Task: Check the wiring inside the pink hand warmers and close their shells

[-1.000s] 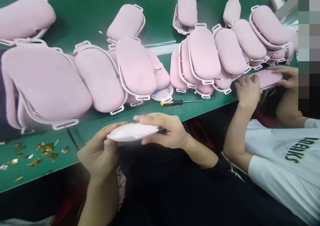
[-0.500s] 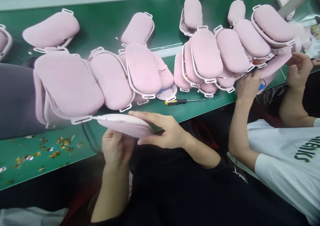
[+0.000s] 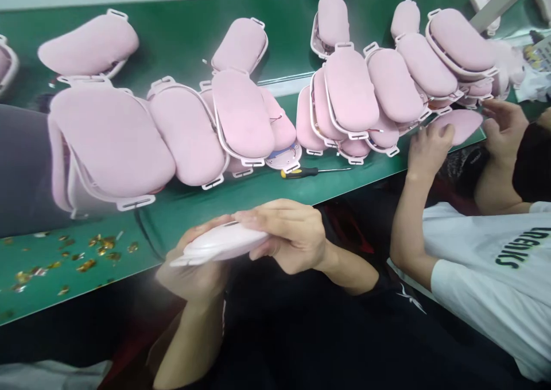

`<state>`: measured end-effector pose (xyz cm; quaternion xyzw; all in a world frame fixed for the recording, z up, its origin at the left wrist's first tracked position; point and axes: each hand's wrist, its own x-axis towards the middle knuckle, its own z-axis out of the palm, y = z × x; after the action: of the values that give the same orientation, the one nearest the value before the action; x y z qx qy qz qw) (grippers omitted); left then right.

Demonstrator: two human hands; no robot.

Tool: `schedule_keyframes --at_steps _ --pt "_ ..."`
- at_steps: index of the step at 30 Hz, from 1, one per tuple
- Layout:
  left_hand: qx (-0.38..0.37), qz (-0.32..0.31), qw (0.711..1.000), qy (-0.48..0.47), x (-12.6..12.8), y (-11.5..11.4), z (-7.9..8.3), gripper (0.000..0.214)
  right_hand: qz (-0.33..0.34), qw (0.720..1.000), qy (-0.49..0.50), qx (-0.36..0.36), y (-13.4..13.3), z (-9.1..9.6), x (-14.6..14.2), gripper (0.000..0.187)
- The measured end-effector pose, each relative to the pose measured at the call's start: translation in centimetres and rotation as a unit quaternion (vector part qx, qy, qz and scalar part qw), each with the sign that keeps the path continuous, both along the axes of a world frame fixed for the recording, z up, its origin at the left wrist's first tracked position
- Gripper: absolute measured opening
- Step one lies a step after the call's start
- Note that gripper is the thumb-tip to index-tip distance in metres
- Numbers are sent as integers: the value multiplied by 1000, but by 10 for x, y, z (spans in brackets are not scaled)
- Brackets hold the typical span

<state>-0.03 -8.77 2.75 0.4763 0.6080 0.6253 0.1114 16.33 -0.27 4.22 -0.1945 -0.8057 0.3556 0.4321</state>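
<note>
Above the front edge of the bench I hold an oval padded case (image 3: 226,243), its smooth white shell face turned up toward me and a flat strap loop at its left end. My left hand (image 3: 193,275) is closed round its left and far side, partly hidden beneath it. On the right end, my right hand (image 3: 297,235) grips with fingers over the top and the thumb below. Nearest on the bench lie pink padded cases of the same kind, among them a large one (image 3: 112,143) and another (image 3: 185,140) beside it. The held case's pink side is hidden.
A screwdriver (image 3: 301,173) with a black-and-yellow handle lies on the green bench (image 3: 258,192). Stacked pink cases (image 3: 350,91) fill the middle and right. Gold scraps (image 3: 101,246) are scattered at left. On the right, a co-worker's hand (image 3: 430,149) holds a pink case.
The case in my hands has turned over, from its pink side to its white shell, and moved slightly lower. My left hand has shifted round its far side. The co-worker's case has tilted flatter.
</note>
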Motion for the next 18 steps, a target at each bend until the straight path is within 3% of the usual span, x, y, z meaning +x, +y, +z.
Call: schedule_keyframes --at_steps 2,4,7,9,13,18 --pt "24 -16 1000 4 4 0 -7 38 -2 997 53 -61 -2 -7 0 42" --pt "-1 -58 998 27 7 0 -9 63 -24 982 130 -135 -2 -15 0 55" --pt "-47 -92 990 93 8 2 0 55 -62 955 199 -210 3 -23 4 61" --pt "-42 -79 984 155 7 5 11 39 -45 952 208 -219 10 -26 11 59" --pt "-30 -67 960 269 1 12 29 38 -4 954 223 -203 24 -31 29 75" --pt "-49 -90 949 299 -4 16 29 33 -86 979 111 -147 29 -38 52 68"
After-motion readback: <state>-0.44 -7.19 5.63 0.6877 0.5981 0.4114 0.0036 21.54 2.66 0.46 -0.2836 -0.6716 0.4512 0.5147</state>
